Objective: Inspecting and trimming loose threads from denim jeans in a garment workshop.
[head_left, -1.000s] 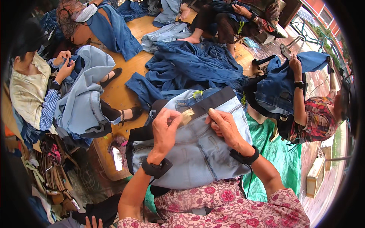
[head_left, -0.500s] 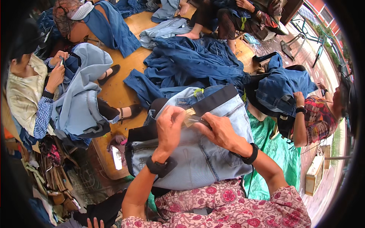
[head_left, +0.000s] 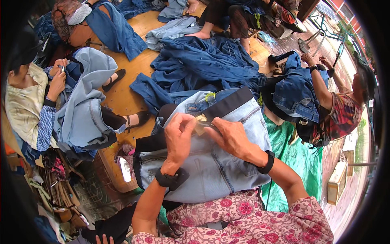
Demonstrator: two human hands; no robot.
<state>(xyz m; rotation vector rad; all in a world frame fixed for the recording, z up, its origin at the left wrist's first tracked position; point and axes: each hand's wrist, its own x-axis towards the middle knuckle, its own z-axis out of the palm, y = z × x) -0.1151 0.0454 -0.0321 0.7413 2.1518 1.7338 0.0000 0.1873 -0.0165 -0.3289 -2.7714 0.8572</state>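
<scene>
This looks like an informal garment workshop, half open to the outdoors, where people sit on the ground handling denim. The landmark is the heap of dark blue jeans (head_left: pixel 203 65) on a low wooden platform (head_left: pixel 122 97). To its left a seated person (head_left: pixel 28 101) holds pale blue jeans (head_left: pixel 81 114); to its right another person (head_left: pixel 337 105) works on a dark denim garment (head_left: pixel 296 93). Beyond the heap, more people sit among scattered jeans. Below the heap to the right, a green tarpaulin (head_left: pixel 296 162) covers the ground, with paving past it.
</scene>
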